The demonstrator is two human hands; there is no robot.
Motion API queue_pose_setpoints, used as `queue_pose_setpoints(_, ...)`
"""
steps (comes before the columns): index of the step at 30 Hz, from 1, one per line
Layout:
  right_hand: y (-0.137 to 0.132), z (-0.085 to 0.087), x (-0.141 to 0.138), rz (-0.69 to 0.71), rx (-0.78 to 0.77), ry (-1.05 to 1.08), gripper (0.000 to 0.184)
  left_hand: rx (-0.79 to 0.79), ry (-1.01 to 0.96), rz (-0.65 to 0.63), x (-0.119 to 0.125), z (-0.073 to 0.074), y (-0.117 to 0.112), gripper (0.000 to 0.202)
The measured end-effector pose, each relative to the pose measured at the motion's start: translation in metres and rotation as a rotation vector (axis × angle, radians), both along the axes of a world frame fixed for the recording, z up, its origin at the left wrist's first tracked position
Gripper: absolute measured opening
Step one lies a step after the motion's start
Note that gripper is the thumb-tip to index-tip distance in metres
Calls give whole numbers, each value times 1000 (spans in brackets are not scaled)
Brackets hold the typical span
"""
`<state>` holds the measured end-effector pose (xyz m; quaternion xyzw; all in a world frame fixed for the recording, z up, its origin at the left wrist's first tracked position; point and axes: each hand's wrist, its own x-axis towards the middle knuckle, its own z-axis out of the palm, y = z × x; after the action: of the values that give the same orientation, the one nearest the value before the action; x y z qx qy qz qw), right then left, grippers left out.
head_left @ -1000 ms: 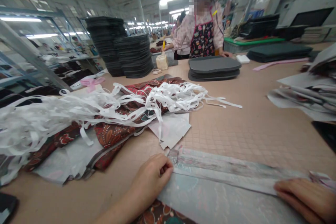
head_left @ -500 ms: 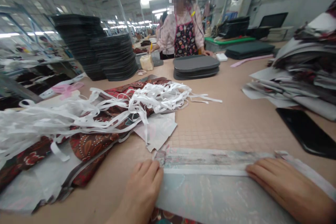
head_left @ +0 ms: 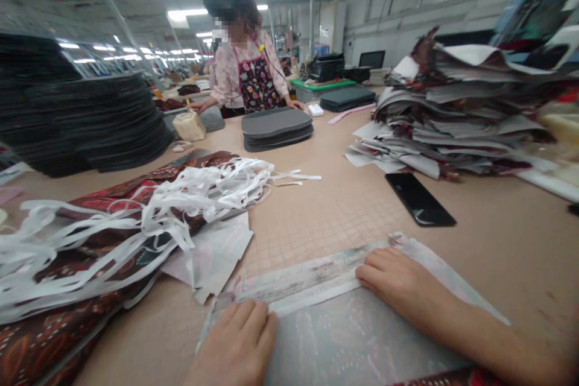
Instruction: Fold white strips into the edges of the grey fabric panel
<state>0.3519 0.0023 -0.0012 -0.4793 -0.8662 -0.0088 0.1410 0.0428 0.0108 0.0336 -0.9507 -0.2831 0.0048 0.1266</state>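
A fabric panel (head_left: 335, 341) lies pale wrong side up on the table before me, its pattern showing faintly through. Along its far part runs a straight white tape (head_left: 316, 297). My left hand (head_left: 239, 341) is closed at the tape's left end, fingers together and pressed down. At the other end my right hand (head_left: 393, 277) is closed the same way, with its forearm across the panel. Both thumbs are hidden. Left of the panel, a tangle of loose white tapes (head_left: 212, 187) rests on brown patterned fabric (head_left: 27, 344).
A black phone (head_left: 420, 199) lies beyond my right hand. Layered fabric pieces (head_left: 452, 114) are piled at right. Tall stacks of dark pads (head_left: 117, 120) stand at left. Across the table (head_left: 335, 205), a person in an apron (head_left: 256, 81) stands behind a shorter grey pad stack (head_left: 277, 126).
The view has swung to the right, so the table's things appear further left and the fabric pile shows more fully. Both hands stay at the tape's ends; the panel now looks tilted.
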Motion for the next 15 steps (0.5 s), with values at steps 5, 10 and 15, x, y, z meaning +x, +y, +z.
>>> queue_pose_setpoints(5,-3,0,-5,-33,26,22,20,-105,-141,-102,53,-18,11,50)
queue_pose_setpoints(10,-4,2,3,-109,-16,15,15,24,-204,-147,64,-41,11,38)
queue_pose_setpoints(15,-8,15,40,-286,-233,234,12,94,-224,-189,58,-51,14,36)
